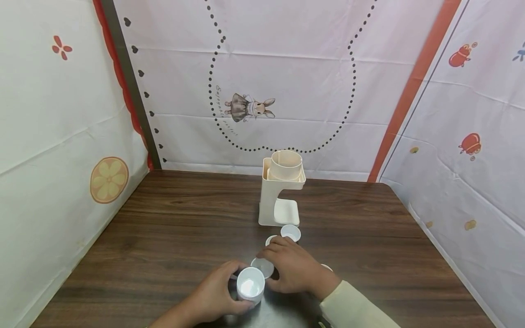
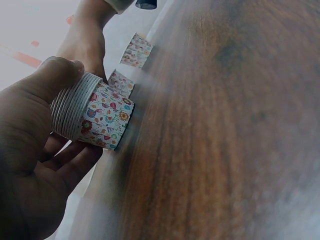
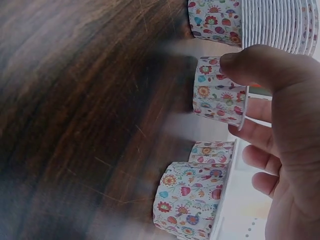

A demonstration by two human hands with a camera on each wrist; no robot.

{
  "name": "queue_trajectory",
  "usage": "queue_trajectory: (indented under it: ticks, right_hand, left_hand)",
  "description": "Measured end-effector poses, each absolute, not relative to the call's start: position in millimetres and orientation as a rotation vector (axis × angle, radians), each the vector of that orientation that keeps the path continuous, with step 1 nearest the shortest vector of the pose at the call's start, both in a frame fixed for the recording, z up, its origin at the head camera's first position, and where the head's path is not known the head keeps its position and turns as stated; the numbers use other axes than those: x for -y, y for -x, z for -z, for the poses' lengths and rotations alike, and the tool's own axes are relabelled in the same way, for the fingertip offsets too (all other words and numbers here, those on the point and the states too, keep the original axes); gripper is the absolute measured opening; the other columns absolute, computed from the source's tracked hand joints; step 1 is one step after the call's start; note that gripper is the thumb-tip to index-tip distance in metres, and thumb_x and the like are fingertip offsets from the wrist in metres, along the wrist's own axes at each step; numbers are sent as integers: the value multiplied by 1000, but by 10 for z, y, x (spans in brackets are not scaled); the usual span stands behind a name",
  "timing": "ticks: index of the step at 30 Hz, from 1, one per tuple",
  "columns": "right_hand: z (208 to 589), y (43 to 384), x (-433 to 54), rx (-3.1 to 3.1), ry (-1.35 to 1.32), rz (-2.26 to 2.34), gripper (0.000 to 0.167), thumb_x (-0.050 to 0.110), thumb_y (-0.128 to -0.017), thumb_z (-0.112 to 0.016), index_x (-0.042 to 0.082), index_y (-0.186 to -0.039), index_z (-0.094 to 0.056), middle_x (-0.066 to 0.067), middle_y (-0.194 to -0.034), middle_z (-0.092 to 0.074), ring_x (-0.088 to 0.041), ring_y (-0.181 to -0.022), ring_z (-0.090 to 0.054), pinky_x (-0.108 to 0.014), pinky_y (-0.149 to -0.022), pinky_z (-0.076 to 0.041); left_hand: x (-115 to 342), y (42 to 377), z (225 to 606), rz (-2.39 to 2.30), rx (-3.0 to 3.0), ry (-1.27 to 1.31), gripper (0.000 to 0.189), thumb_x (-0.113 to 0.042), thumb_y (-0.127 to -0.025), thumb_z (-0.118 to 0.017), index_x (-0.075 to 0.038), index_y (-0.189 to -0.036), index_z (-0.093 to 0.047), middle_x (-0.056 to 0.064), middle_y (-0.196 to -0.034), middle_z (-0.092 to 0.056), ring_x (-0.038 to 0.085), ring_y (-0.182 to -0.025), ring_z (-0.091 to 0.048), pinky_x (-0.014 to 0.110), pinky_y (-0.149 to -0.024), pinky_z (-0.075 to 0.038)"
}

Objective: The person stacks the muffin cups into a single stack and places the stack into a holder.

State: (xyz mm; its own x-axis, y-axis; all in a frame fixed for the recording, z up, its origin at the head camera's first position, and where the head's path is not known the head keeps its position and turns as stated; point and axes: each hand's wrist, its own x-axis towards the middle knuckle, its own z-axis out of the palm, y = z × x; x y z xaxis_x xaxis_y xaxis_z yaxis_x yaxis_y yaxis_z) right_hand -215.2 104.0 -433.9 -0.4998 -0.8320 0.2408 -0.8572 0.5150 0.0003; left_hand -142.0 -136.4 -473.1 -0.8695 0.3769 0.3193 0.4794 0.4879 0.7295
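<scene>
My left hand (image 1: pixel 217 291) grips a stack of floral-printed paper baking cups (image 1: pixel 250 284), upright at the front of the table. In the left wrist view the thumb lies over the stacked white rims (image 2: pixel 70 112), with fingers beneath. Just to the right, my right hand (image 1: pixel 293 264) pinches a single paper cup (image 3: pixel 217 92) between thumb and fingers near its rim. That cup (image 1: pixel 262 268) stands close against the stack. Beyond the right hand are another cup (image 1: pixel 290 233) and one partly hidden by the fingers (image 1: pixel 270 238).
A cream plastic stand (image 1: pixel 268 200) with a round tube (image 1: pixel 286 165) on top stands at the back of the wooden table (image 1: pixel 184 214). Another cup's rim (image 1: pixel 326 267) shows behind the right wrist. Printed cloth walls (image 1: pixel 287 82) surround the table.
</scene>
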Motion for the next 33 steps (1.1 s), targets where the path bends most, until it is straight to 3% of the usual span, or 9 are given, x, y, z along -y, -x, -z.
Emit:
queue_trajectory:
  ticks: [11, 33]
  right_hand:
    - [4311, 2187, -1081, 2474, -1426, -299, 52, 38, -76, -83, 18, -121, -67, 8, -110, -67, -17, -114, -55, -36, -102, -44]
    - [3900, 2171, -1205, 2488, -1352, -352, 65, 45, -78, -84, 13, -132, -66, 6, -120, -69, -16, -116, -54, -36, -103, -43]
  left_hand:
    - [1360, 1420, 4735, 1332, 2602, 756, 60, -43, -69, -95, -21, -116, -65, -17, -106, -63, 5, -97, -59, 31, -87, -51]
    - [1361, 1428, 4739, 1310, 2581, 767, 59, -41, -68, -96, -22, -115, -65, -19, -105, -62, 4, -96, -59, 31, -86, -51]
